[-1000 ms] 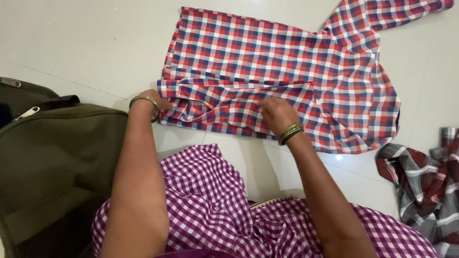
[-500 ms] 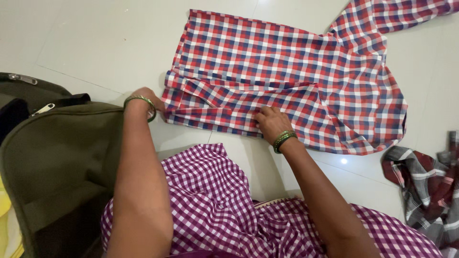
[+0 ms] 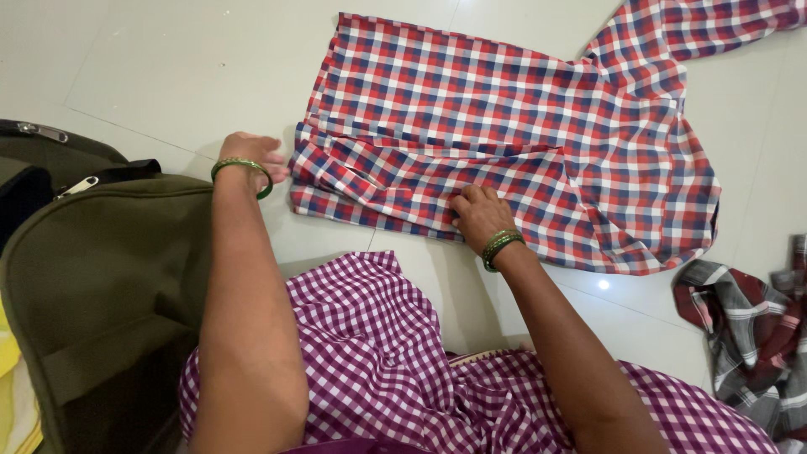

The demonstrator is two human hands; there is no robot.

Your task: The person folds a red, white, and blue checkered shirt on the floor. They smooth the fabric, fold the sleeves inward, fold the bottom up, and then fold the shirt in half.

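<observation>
The checked shirt (image 3: 513, 143) lies on the floor (image 3: 151, 76), upper middle of the frame, its lower edge now folded. My left hand (image 3: 252, 155) has let go, fingers loose; my right hand (image 3: 477, 214) presses the fold flat.

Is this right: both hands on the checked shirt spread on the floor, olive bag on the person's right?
Not quite. The bag is on the person's left, beside the left arm, not the right; the head view shows it. The rest holds: the left hand is at the edge of the checked shirt and the right hand presses on it, with the shirt spread on the floor.
</observation>
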